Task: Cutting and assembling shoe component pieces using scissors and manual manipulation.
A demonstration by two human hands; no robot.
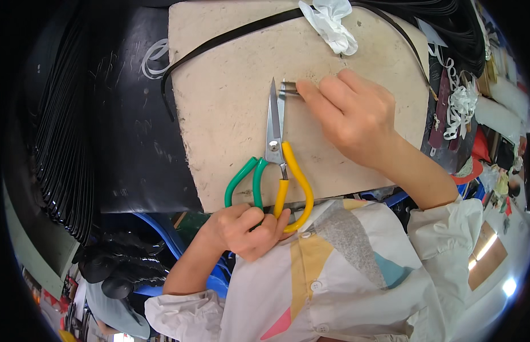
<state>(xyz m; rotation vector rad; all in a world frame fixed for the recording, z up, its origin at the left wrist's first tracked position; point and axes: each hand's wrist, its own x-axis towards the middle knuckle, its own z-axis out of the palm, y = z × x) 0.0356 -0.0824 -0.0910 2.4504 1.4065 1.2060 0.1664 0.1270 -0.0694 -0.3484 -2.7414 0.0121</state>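
Note:
My left hand (245,231) is closed round the handles of a pair of scissors (273,142), with one green grip and one yellow grip. The narrow blades point away from me and stand slightly apart. Near their tips, my right hand (356,114) pinches a short, dark, shiny strip (289,88) between thumb and fingers. The strip's far end reaches the right-hand blade; whether it lies between the blades I cannot tell. Beneath both hands is a worn beige board (219,119).
A long black strap (242,28) curves across the board's far side, beside crumpled white tissue (333,25). Stacked black straps (62,137) hang at the left. White ribbon scraps (461,102) lie at the right. A blue bin (162,228) holding black pieces stands at lower left.

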